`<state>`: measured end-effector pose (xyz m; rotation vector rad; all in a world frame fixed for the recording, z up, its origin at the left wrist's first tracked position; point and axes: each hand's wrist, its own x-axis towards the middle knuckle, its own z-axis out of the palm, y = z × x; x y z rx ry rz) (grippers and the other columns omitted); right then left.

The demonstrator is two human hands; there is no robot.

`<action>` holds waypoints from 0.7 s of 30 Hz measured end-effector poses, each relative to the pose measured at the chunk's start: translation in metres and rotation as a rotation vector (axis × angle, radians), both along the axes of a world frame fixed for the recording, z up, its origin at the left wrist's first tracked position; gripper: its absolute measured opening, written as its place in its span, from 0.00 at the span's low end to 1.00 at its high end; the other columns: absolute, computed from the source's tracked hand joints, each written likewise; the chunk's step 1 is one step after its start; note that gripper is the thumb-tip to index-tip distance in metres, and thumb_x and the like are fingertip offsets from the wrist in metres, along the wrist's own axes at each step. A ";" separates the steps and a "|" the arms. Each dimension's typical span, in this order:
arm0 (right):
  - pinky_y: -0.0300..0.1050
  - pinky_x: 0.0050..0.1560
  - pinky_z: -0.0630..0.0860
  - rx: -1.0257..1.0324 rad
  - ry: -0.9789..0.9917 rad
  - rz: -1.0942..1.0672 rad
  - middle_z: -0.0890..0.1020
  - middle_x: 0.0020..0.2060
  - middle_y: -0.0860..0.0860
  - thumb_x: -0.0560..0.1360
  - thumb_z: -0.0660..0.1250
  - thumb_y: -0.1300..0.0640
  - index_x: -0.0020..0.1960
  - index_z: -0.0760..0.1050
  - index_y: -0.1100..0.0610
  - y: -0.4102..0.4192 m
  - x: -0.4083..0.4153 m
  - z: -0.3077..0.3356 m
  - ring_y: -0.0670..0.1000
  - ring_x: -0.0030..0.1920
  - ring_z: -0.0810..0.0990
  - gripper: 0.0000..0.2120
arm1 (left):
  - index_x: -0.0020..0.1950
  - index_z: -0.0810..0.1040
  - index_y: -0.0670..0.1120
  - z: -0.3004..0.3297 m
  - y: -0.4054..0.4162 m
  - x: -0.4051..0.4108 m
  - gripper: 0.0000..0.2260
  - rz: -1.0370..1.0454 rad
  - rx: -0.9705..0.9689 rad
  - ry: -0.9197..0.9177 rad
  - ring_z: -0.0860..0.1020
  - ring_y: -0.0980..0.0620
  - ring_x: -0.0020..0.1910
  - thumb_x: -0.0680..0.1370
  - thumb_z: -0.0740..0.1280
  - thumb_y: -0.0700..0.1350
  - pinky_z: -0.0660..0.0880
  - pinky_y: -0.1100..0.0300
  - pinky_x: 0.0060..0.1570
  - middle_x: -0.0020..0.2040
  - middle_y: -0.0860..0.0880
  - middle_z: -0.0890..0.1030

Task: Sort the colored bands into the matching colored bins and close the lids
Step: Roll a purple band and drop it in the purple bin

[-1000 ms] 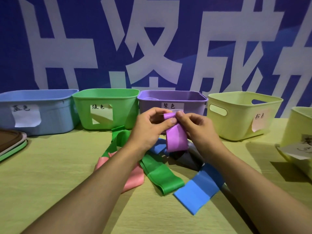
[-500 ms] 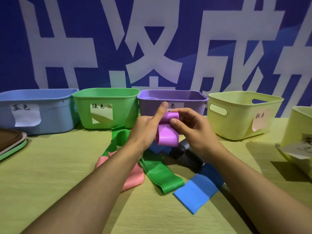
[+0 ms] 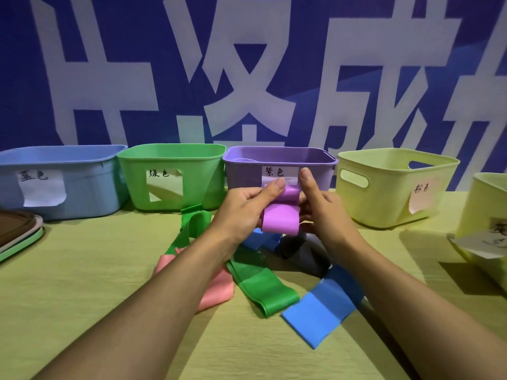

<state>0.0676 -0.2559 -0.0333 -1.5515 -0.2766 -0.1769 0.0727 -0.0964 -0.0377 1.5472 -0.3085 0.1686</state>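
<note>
A folded purple band (image 3: 280, 215) is held between both hands just in front of the purple bin (image 3: 315, 174). My left hand (image 3: 244, 209) grips its left side with thumb on top. My right hand (image 3: 321, 212) holds its right side, thumb raised. Below on the table lie a green band (image 3: 260, 283), a blue band (image 3: 321, 311), a pink band (image 3: 216, 289) and a dark grey band (image 3: 304, 250). The blue bin (image 3: 82, 182) and green bin (image 3: 192, 174) stand open to the left.
Two pale yellow bins (image 3: 384, 198) (image 3: 485, 215) stand at the right, the far one with a loose paper label. Stacked lids (image 3: 16, 234) lie at the left table edge. A blue banner wall runs behind the bins.
The hands have folded the purple band shorter, from hanging long to a compact fold, and lifted it slightly toward the purple bin. The right thumb has risen off the band.
</note>
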 end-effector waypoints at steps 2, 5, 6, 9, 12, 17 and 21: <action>0.50 0.34 0.80 -0.049 0.010 -0.021 0.80 0.41 0.72 0.68 0.63 0.27 0.42 0.78 0.67 -0.001 0.000 -0.001 0.69 0.42 0.84 0.39 | 0.51 0.87 0.42 -0.001 0.000 0.001 0.26 -0.008 0.021 0.000 0.84 0.35 0.49 0.71 0.75 0.64 0.75 0.32 0.61 0.51 0.33 0.85; 0.50 0.34 0.81 -0.093 0.007 -0.034 0.84 0.38 0.66 0.71 0.63 0.29 0.43 0.81 0.66 -0.001 -0.001 0.000 0.65 0.40 0.86 0.37 | 0.54 0.86 0.40 -0.001 0.000 0.000 0.22 -0.032 0.015 -0.002 0.84 0.40 0.49 0.73 0.75 0.58 0.78 0.37 0.61 0.52 0.36 0.86; 0.49 0.34 0.81 -0.103 0.005 -0.039 0.85 0.37 0.62 0.72 0.63 0.30 0.43 0.83 0.62 -0.001 -0.002 0.001 0.62 0.38 0.86 0.33 | 0.54 0.86 0.40 -0.001 -0.001 0.000 0.21 -0.047 0.015 -0.003 0.84 0.42 0.48 0.73 0.74 0.56 0.80 0.41 0.60 0.52 0.37 0.86; 0.47 0.32 0.81 -0.102 -0.015 -0.034 0.85 0.37 0.61 0.75 0.65 0.34 0.45 0.84 0.59 -0.001 -0.002 0.001 0.57 0.34 0.84 0.27 | 0.55 0.84 0.40 -0.001 -0.001 -0.001 0.15 -0.066 0.024 -0.019 0.85 0.47 0.46 0.75 0.72 0.49 0.82 0.53 0.53 0.49 0.42 0.87; 0.44 0.31 0.78 -0.055 -0.040 -0.011 0.83 0.33 0.59 0.79 0.67 0.41 0.48 0.84 0.63 -0.001 -0.001 0.000 0.54 0.31 0.78 0.24 | 0.56 0.83 0.38 -0.002 0.003 0.001 0.10 -0.029 0.050 -0.031 0.86 0.48 0.48 0.78 0.72 0.43 0.82 0.55 0.55 0.48 0.43 0.87; 0.47 0.38 0.75 -0.068 -0.069 0.004 0.84 0.34 0.56 0.79 0.67 0.42 0.50 0.83 0.63 -0.002 0.001 -0.003 0.53 0.32 0.77 0.23 | 0.54 0.83 0.41 -0.001 0.002 -0.001 0.07 -0.032 0.001 -0.028 0.86 0.45 0.51 0.77 0.74 0.41 0.82 0.53 0.58 0.49 0.42 0.87; 0.42 0.36 0.76 -0.062 -0.099 0.007 0.81 0.30 0.55 0.79 0.68 0.45 0.48 0.82 0.63 -0.002 0.004 -0.004 0.51 0.31 0.77 0.20 | 0.54 0.83 0.40 0.002 0.002 -0.004 0.08 -0.062 -0.068 0.002 0.86 0.45 0.49 0.77 0.73 0.40 0.83 0.55 0.54 0.48 0.41 0.87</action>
